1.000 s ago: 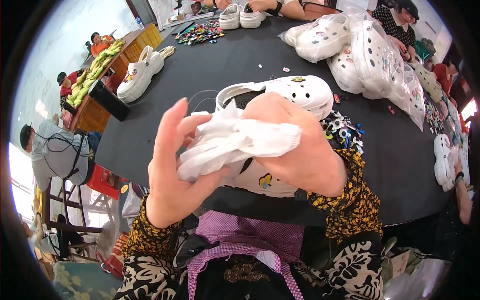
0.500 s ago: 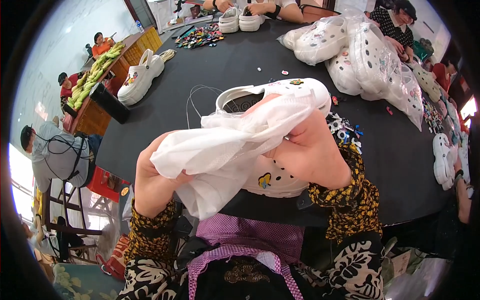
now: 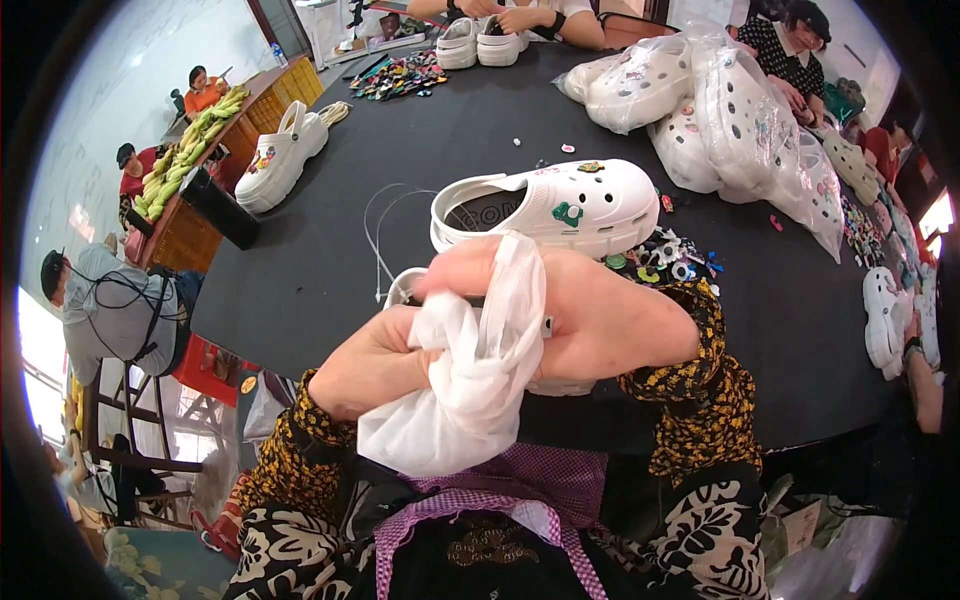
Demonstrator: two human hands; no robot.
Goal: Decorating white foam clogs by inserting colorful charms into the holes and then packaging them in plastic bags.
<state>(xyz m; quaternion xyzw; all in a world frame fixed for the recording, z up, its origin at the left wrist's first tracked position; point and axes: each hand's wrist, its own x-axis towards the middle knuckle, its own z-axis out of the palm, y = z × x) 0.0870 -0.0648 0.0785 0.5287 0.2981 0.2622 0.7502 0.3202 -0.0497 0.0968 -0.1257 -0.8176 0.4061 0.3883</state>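
Observation:
A thin white crumpled sheet (image 3: 450,410), possibly a plastic bag, is bunched between my two hands just above the table's near edge. The fingers of my left hand (image 3: 368,368) are closed on its left side. From the right, my right hand (image 3: 610,315) grips its upper part, with a fold draped over the fingers. Just beyond my hands lies a white clog (image 3: 600,205) with a green charm and a smaller charm on its upper. A second white clog (image 3: 403,286) lies below my hands, mostly covered by them and the sheet; its strap shows at the left.
Loose charms (image 3: 680,258) lie right of the clog, with another heap (image 3: 400,76) at the back. Bagged white clogs (image 3: 725,105) are piled back right. At left are a decorated clog (image 3: 275,160) and a black cylinder (image 3: 217,205). Another person's hands (image 3: 520,18) work on clogs across the table.
My hands have come closer together and gathered the spread sheet into a bunch. My right hand has moved down and left, uncovering the far clog and its green charm.

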